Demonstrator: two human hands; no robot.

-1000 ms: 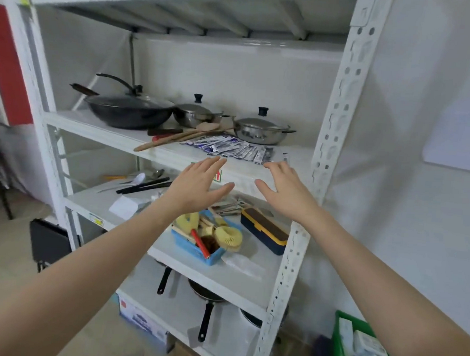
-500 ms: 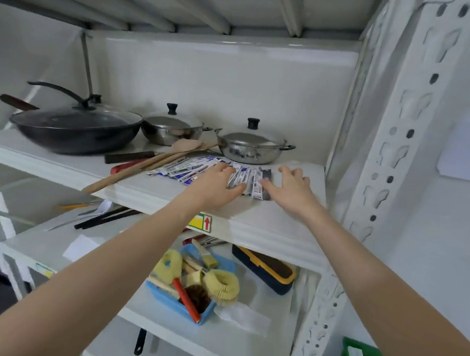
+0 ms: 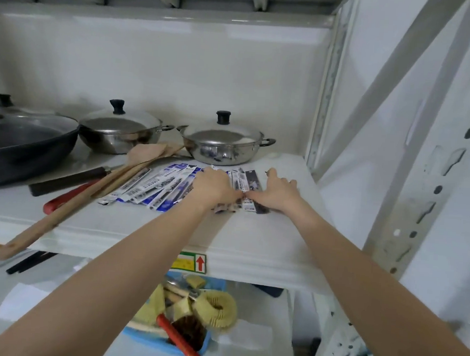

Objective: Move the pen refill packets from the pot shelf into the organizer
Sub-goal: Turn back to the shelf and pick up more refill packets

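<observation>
Several blue-and-white pen refill packets (image 3: 156,186) lie fanned out on the white pot shelf (image 3: 252,242), in front of two lidded steel pots. My left hand (image 3: 214,187) rests palm down on the middle of the spread and hides some packets. My right hand (image 3: 275,192) lies flat at the right end, its fingers spread beside a dark packet (image 3: 251,179). Both thumbs nearly meet over the packets' near ends. I cannot make out an organizer for certain.
A black wok (image 3: 24,143) and two steel pots (image 3: 121,132) (image 3: 222,144) stand at the back. Wooden spatulas (image 3: 118,173) and a red-handled tool (image 3: 64,197) lie left of the packets. On the shelf below stands a blue tray of brushes (image 3: 181,320). A shelf post (image 3: 407,216) rises at right.
I have come closer to the shelf. Both hands rose from below its edge, reached in and now lie on the packets with the thumbs drawn together.
</observation>
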